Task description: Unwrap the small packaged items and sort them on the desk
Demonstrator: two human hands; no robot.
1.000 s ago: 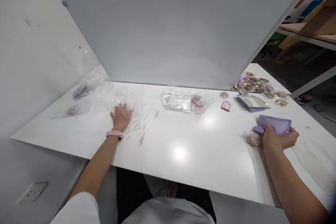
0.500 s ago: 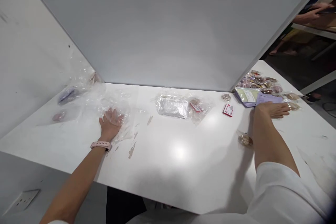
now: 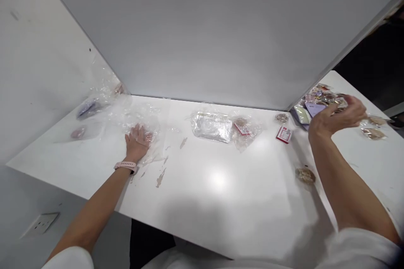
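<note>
Bag at left, heap at far right, one white table (image 3: 192, 176).
Left hand (image 3: 138, 142): released, spread flat on the clear plastic bag (image 3: 154, 119). Right hand (image 3: 342, 115): fingers curled at the heap of wrapped packets (image 3: 322, 93), near the purple packet (image 3: 314, 109); I cannot tell whether it grips anything. Step in hand, I judge: reaching among packets, bag steadied. Next move calls for a light pinch on one slippery wrapper.
</note>
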